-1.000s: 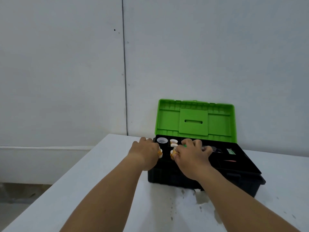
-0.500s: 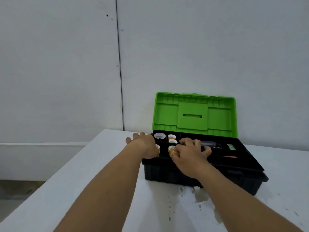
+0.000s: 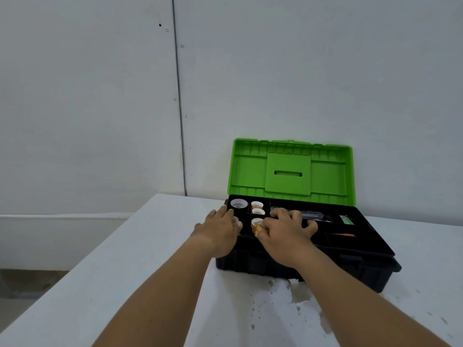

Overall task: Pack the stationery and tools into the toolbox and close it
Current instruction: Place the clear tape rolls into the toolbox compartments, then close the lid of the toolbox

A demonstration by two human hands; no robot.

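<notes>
The toolbox (image 3: 350,267) is black, and its green lid (image 3: 290,172) stands open against the wall. In the tray's left compartments lie a white tape ring (image 3: 238,203) and two small orange-and-white tape rolls (image 3: 257,207). My left hand (image 3: 220,231) lies flat with fingers apart over the tray's left edge, half covering another small roll (image 3: 235,219). My right hand (image 3: 288,231) rests on the tray, its thumb and index finger pressed around an orange tape roll (image 3: 256,226) standing in a front compartment.
Further right in the tray lie a dark clear-cased tool (image 3: 315,216), a green packet (image 3: 347,219) and a thin red pen (image 3: 347,234). The toolbox sits on a white table (image 3: 150,271) by a white wall. The table's left edge drops to the floor.
My left hand has let go of its roll and flattened out. The right hand has lowered its orange roll into the tray. The view has shifted slightly.
</notes>
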